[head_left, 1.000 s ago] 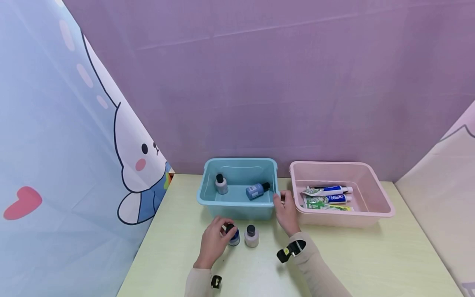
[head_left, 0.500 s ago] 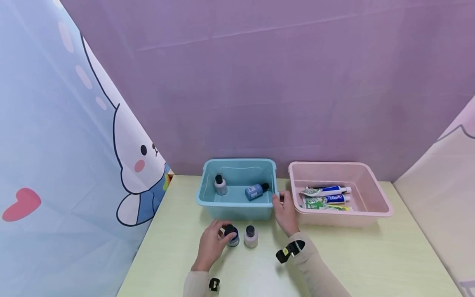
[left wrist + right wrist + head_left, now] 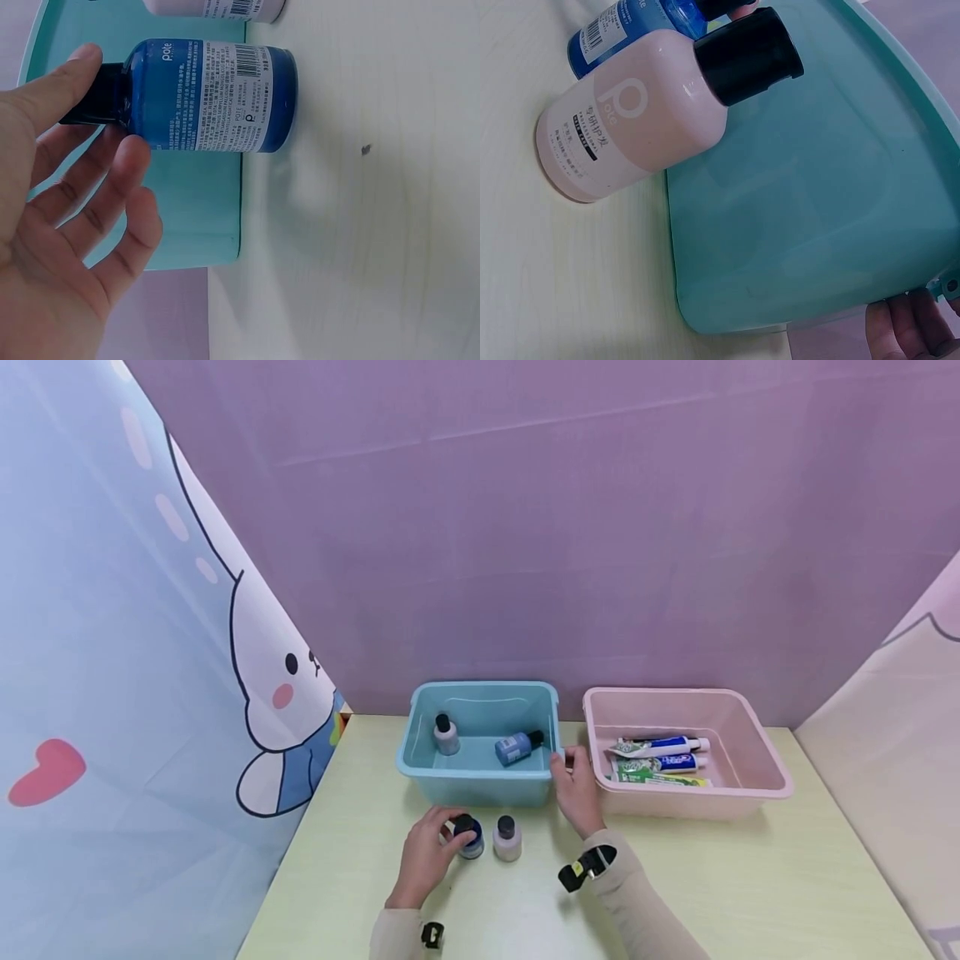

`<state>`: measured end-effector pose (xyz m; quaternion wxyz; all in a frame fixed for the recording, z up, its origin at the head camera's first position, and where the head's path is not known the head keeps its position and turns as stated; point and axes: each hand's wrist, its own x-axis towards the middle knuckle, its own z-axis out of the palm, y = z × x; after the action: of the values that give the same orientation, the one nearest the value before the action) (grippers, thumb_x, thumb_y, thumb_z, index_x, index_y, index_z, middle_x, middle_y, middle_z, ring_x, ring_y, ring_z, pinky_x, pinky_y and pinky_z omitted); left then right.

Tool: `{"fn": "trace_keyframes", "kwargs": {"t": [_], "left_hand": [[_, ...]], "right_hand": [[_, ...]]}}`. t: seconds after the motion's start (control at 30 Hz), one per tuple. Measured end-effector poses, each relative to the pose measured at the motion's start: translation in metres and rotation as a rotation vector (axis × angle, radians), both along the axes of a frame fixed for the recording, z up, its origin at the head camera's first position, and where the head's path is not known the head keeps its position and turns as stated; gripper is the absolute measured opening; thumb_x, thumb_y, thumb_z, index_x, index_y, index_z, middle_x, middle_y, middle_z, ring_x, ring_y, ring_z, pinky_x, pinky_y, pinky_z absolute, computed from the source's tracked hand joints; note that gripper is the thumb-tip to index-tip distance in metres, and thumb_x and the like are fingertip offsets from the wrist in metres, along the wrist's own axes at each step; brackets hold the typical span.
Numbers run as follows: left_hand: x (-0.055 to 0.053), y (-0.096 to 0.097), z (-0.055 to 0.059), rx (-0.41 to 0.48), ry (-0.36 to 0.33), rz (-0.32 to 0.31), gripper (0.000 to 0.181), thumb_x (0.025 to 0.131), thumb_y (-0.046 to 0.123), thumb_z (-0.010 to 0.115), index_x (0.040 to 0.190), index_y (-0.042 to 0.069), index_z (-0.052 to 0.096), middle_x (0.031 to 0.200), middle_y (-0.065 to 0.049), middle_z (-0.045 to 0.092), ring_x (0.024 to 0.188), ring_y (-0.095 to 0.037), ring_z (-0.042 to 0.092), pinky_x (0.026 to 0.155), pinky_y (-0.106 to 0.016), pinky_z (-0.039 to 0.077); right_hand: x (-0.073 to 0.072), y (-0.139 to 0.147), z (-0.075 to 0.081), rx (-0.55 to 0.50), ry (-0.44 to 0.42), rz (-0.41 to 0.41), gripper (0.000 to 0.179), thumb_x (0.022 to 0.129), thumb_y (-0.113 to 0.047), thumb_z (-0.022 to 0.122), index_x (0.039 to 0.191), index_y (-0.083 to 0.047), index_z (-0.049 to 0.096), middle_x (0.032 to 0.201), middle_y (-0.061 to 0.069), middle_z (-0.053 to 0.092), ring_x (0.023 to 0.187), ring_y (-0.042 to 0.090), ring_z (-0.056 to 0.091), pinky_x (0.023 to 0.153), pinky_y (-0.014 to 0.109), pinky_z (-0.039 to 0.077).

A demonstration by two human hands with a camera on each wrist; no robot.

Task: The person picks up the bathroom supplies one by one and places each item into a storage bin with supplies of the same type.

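Observation:
My left hand (image 3: 422, 862) pinches the black cap of a blue bottle (image 3: 214, 97) between thumb and fingers. The bottle stands upright on the table, just before the teal bin (image 3: 480, 790). To its right is a pale pink bottle (image 3: 634, 124) with a black flip cap, also upright. My right hand (image 3: 577, 793) grips the teal bin at its right side, near the front corner; the right wrist view shows its fingertips (image 3: 889, 330) by the rim. Inside that bin, a pale bottle (image 3: 447, 739) stands at the left and a blue bottle (image 3: 514, 747) lies on its side.
A pink bin (image 3: 697, 806) stands right of the teal one, with several toothpaste tubes (image 3: 660, 763) lying in it. Behind the light wooden table (image 3: 750, 893) hangs a purple cloth (image 3: 480, 527). A cartoon-printed cloth (image 3: 150, 693) borders the left side.
My left hand has closed in slightly on the blue bottle's cap. The bottles and bins stay in place, and my right hand keeps its hold.

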<state>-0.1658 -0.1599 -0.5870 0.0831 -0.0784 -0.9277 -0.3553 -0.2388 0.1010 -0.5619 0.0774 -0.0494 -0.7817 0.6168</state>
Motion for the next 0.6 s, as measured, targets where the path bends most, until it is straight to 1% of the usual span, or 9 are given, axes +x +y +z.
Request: {"fn": "trace_keyframes", "kwargs": {"t": [0.13, 0.3, 0.5, 0.6], "left_hand": [[-0.0005, -0.0001, 0.0001, -0.005, 0.001, 0.0, 0.035, 0.081, 0.042, 0.073, 0.111, 0.024, 0.068, 0.101, 0.01, 0.062, 0.072, -0.004, 0.057, 0.06, -0.017, 0.044], [-0.0002, -0.0005, -0.0011, -0.003, 0.022, 0.007, 0.034, 0.08, 0.041, 0.074, 0.11, 0.025, 0.068, 0.1, 0.011, 0.063, 0.072, -0.004, 0.058, 0.06, -0.017, 0.045], [0.0001, -0.0012, -0.0028, -0.022, 0.048, 0.038, 0.034, 0.078, 0.043, 0.074, 0.108, 0.027, 0.069, 0.098, 0.013, 0.063, 0.072, -0.002, 0.058, 0.061, -0.017, 0.045], [0.0004, -0.0012, -0.0023, -0.027, 0.059, 0.047, 0.035, 0.077, 0.043, 0.075, 0.107, 0.026, 0.07, 0.097, 0.013, 0.064, 0.072, -0.002, 0.058, 0.061, -0.017, 0.045]], "right_hand": [[-0.0004, 0.0006, -0.0003, 0.001, -0.004, 0.005, 0.033, 0.1, -0.034, 0.047, 0.118, -0.006, 0.046, 0.121, 0.012, 0.052, 0.111, 0.025, 0.052, 0.095, 0.042, 0.047], [-0.0011, 0.0007, -0.0012, -0.006, 0.003, -0.001, 0.031, 0.1, -0.032, 0.048, 0.116, -0.006, 0.047, 0.118, 0.012, 0.053, 0.109, 0.025, 0.052, 0.093, 0.041, 0.046], [-0.001, 0.0004, -0.0005, -0.006, -0.011, 0.001, 0.031, 0.1, -0.033, 0.047, 0.117, -0.007, 0.046, 0.119, 0.012, 0.053, 0.11, 0.025, 0.052, 0.094, 0.042, 0.047], [-0.0005, 0.0006, 0.0003, -0.005, -0.022, 0.001, 0.033, 0.1, -0.035, 0.047, 0.118, -0.007, 0.046, 0.12, 0.012, 0.052, 0.11, 0.025, 0.052, 0.095, 0.043, 0.047]]}}
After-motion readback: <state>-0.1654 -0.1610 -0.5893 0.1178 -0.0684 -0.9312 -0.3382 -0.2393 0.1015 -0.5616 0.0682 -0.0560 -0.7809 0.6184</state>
